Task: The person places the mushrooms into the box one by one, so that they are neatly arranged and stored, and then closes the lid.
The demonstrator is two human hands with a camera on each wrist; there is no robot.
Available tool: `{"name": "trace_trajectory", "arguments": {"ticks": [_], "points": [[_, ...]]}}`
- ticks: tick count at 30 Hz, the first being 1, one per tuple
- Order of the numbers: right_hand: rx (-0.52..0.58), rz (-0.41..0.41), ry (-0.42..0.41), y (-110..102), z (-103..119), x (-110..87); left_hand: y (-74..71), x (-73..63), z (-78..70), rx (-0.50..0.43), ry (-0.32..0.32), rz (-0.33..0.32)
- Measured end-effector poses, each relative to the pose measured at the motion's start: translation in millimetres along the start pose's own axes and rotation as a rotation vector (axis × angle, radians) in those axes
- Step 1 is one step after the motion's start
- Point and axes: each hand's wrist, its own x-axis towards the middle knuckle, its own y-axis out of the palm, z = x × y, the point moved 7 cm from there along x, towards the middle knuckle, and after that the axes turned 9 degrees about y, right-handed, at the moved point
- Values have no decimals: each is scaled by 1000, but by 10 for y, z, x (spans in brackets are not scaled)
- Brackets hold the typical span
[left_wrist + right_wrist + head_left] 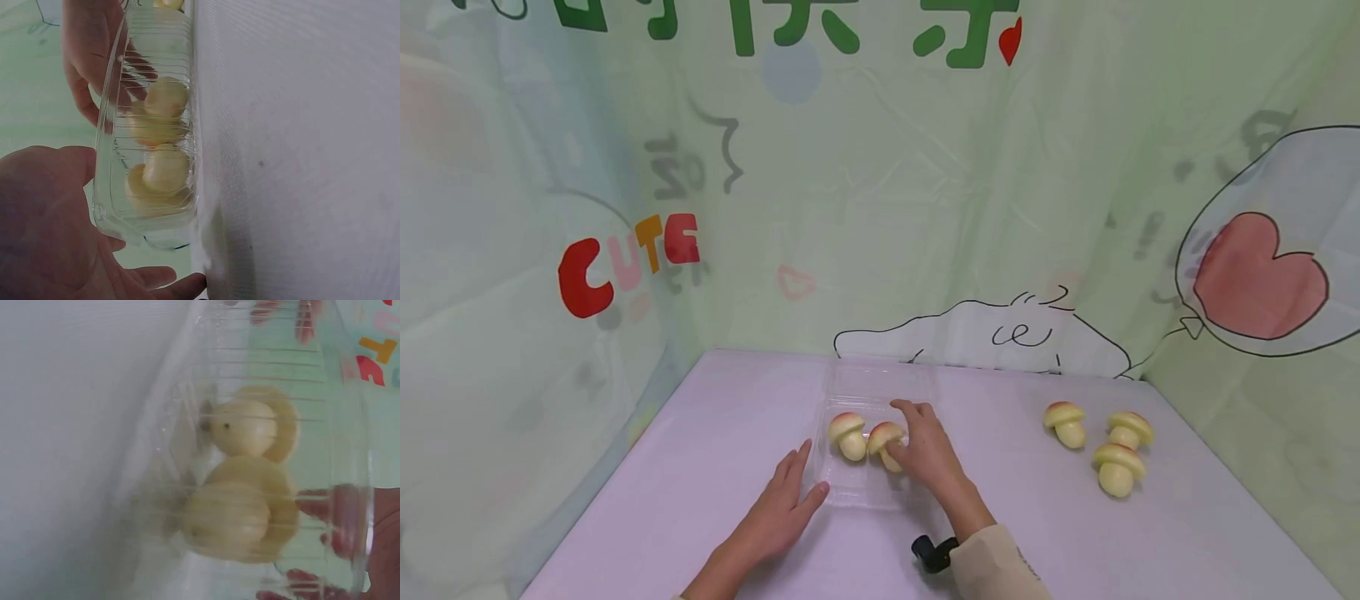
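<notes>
A clear plastic clamshell box (850,492) lies with its lid folded back. Two pale yellow mushrooms with reddish cap tops sit inside: a left mushroom (852,443) and a right mushroom (880,437). My right hand (931,450) reaches into the box at the right mushroom, thumb by its stem and fingers spread loosely past the cap; whether they touch it is unclear. My left hand (781,510) lies along the box's left side, fingers extended. In the left wrist view, the thumb of the left hand (50,219) is at the box rim (100,181).
On the right of the lilac table (1022,517) are three more mushrooms, one apart (1067,427) and two close together, the front one (1117,477) overlapping the rear one (1138,427). A black object (932,554) shows by the right sleeve. Printed curtains (880,183) surround the table.
</notes>
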Motion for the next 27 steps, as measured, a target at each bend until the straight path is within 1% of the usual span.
{"name": "trace_trajectory", "arguments": {"ticks": [3,7,14,19,23,27], "points": [[8,3,16,-43,-9,-1,2,-1,1,1,0,1],[11,-20,2,-119,-15,3,-3,-3,-3,4,-2,3],[55,-105,-28,-305,-6,-6,1,-8,1,4,-5,6],[79,-174,-28,-449,-45,1,14,-3,12,5,0,8],[103,-213,-34,-551,-85,8,12,-5,7,6,3,9],[110,-234,-20,-622,-134,15,7,-11,5,6,1,8]]}}
